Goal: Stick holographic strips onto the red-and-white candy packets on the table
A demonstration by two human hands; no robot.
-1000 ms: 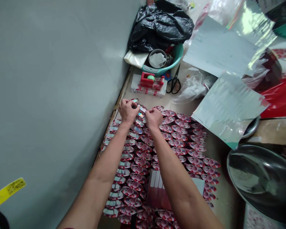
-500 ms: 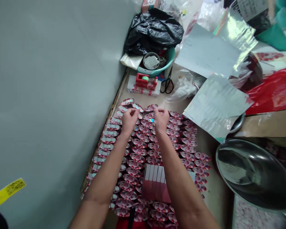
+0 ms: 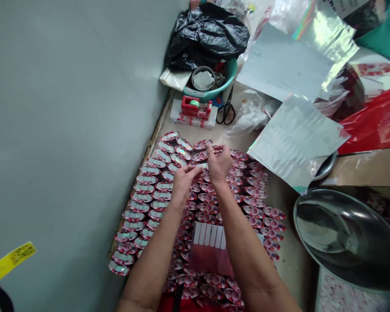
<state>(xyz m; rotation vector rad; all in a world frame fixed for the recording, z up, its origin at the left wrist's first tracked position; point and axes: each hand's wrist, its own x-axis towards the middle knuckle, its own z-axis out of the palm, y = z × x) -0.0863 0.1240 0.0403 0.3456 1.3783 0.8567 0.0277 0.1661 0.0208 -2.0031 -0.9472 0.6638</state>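
Rows of oval red-and-pink printed pieces cover the table. Those along the left side bear pale silvery strips; the others show a pink disc in the middle. Over the upper rows, my left hand pinches the end of a small shiny strip. My right hand is closed just beside it, fingers curled; what they grip, if anything, is hidden. Nearer me lies a reddish sheet with a row of pale strips on its upper part, partly covered by my right forearm.
Behind the ovals are a red tape dispenser, black scissors and a teal basin under a black plastic bag. Silvery sheets and a large metal bowl stand to the right. A grey wall bounds the left.
My left hand has come away from the upper left ovals, moving right and toward me, to meet the shiny strip by my right hand. The right hand has barely moved.
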